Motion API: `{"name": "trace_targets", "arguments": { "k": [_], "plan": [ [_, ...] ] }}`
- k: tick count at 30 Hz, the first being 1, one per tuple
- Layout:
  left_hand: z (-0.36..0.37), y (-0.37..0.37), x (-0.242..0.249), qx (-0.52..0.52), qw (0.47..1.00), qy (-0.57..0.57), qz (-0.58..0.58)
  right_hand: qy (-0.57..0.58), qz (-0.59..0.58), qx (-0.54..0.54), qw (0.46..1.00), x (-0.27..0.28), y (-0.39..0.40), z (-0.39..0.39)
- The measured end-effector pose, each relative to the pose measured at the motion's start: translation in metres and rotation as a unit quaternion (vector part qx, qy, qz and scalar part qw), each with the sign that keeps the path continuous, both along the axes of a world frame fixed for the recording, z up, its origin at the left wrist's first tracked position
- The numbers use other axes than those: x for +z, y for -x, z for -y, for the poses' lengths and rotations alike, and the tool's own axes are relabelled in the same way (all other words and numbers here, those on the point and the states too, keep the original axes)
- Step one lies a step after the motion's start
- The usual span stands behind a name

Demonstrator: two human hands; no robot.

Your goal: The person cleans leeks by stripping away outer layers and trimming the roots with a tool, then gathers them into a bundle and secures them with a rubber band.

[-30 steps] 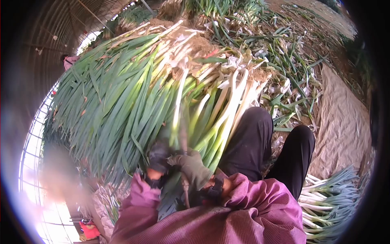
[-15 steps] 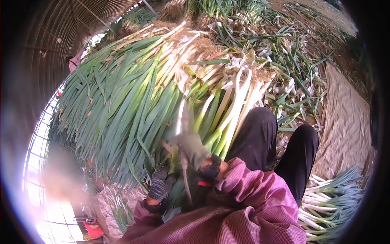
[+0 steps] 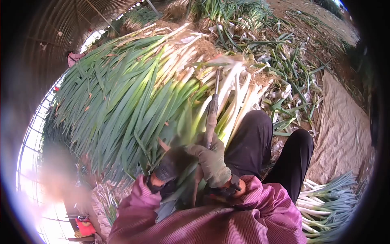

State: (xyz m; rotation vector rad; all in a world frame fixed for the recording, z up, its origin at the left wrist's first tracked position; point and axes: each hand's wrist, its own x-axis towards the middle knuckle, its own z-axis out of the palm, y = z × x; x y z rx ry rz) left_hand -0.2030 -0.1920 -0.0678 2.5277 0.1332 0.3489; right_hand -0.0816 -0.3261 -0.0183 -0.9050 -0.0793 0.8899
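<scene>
My right hand (image 3: 211, 160), in a pale grey-green glove, is closed round a blow wand (image 3: 212, 116). The wand's thin metal nozzle points up toward the white stalks, and a hose (image 3: 198, 185) hangs below the hand. Close beside it, my left hand (image 3: 172, 163) in a dark glove is smeared by motion; its fingers appear wrapped round the leafy end of a green onion (image 3: 185, 124), also blurred. A large heap of long green onions (image 3: 134, 97) lies in front, leaves to the left and white stalks with roots to the right.
Several cleaned green onions (image 3: 321, 207) lie at lower right, near a tan cloth (image 3: 341, 126). Peeled leaves and skins (image 3: 292, 77) litter the ground beyond my knees (image 3: 254, 134). Another person's pink sleeve (image 3: 74, 59) shows at far left. A red object (image 3: 85, 227) is at lower left.
My right hand has turned the wand more upright and shifted slightly right; its nozzle now shows over the white stalks. My left hand has moved a little up and right, blurring.
</scene>
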Motion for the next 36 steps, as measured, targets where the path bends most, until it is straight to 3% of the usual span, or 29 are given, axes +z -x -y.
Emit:
{"name": "trace_targets", "arguments": {
  "k": [1, 2, 3, 4, 6, 9, 11, 15, 18, 22, 26, 29, 31, 36],
  "plan": [
    [-0.011, -0.015, -0.039, 0.025, 0.983, 0.18, -0.016, 0.005, -0.013, 0.007, 1.0, -0.012, -0.006, -0.004],
    [-0.014, -0.023, -0.033, -0.019, 0.995, -0.012, -0.097, 0.009, -0.028, 0.014, 0.999, -0.019, -0.013, -0.003],
    [-0.017, -0.031, -0.027, -0.073, 0.954, -0.25, -0.147, 0.054, -0.105, 0.085, 0.989, -0.017, -0.026, 0.006],
    [-0.02, -0.039, -0.021, -0.136, 0.882, -0.425, -0.152, 0.057, -0.132, 0.074, 0.987, -0.017, -0.026, 0.006],
    [-0.049, -0.048, -0.046, -0.115, 0.861, -0.491, -0.072, 0.064, -0.164, 0.055, 0.983, -0.018, -0.028, 0.005],
    [-0.061, -0.094, 0.007, 0.063, 0.831, -0.527, -0.166, 0.039, -0.162, 0.047, 0.985, -0.028, -0.018, -0.003],
    [-0.081, -0.12, 0.022, 0.227, 0.836, -0.477, -0.149, 0.025, -0.139, 0.062, 0.988, -0.024, -0.007, -0.008],
    [-0.129, -0.138, -0.025, 0.296, 0.71, -0.616, -0.171, 0.042, -0.075, 0.088, 0.992, -0.037, 0.016, -0.024],
    [-0.136, -0.152, -0.032, 0.327, 0.719, -0.584, -0.186, 0.057, -0.089, 0.114, 0.988, -0.04, 0.017, -0.021],
    [-0.144, -0.149, -0.019, 0.283, 0.763, -0.547, -0.193, 0.046, -0.11, 0.12, 0.986, -0.043, 0.017, -0.02],
    [-0.14, -0.144, -0.001, 0.249, 0.845, -0.419, -0.22, 0.061, -0.102, 0.121, 0.985, -0.043, 0.015, -0.013],
    [-0.136, -0.144, 0.003, 0.219, 0.864, -0.412, -0.188, 0.065, -0.095, 0.127, 0.985, -0.037, 0.014, -0.008],
    [-0.115, -0.152, 0.018, 0.222, 0.892, -0.332, -0.211, 0.058, -0.09, 0.099, 0.989, -0.038, 0.018, -0.006],
    [-0.062, -0.15, 0.047, 0.148, 0.93, -0.272, -0.197, 0.011, -0.122, 0.083, 0.989, -0.028, 0.019, -0.004]
  ]
}}
